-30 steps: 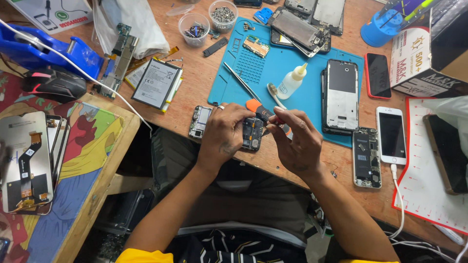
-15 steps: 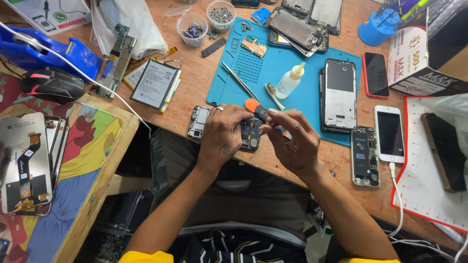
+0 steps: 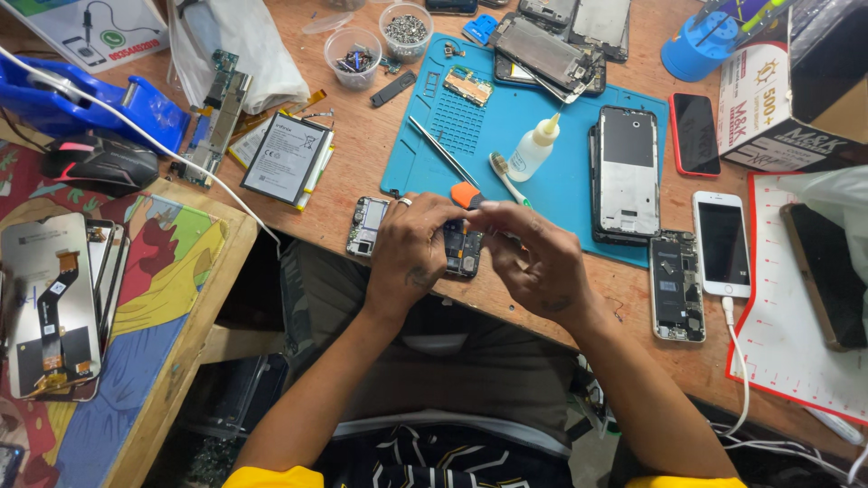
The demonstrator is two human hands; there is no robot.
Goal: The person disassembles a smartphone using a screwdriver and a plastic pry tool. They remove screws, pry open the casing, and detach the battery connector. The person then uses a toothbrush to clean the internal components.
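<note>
Head view, looking straight down: I see both of my hands meeting over the near edge of the brown wooden desk, just in front of the lower edge of the blue rubber work mat.

My left hand is clenched around the small opened phone body with its dark circuit board exposed. It pins the phone against the desk edge, the fingers curled over its left side and top. The phone's long axis runs away from me, from the near edge toward the mat, and only its right half shows between my hands.

My right hand comes in from the right, its fingertips pinched together above the top of the phone. It appears to be grasping the orange-handled screwdriver, whose handle pokes out just beyond my fingers toward the mat; the tip is hidden, so I cannot tell where it meets the board.

The relation that matters: the phone lies directly under the left grip and just left of the right one, so the tool reaches it from the right and from above.

Touching my left hand on its far side lies a second small bare phone frame. A white plastic squeeze bottle stands on the mat beyond my hands.
</note>
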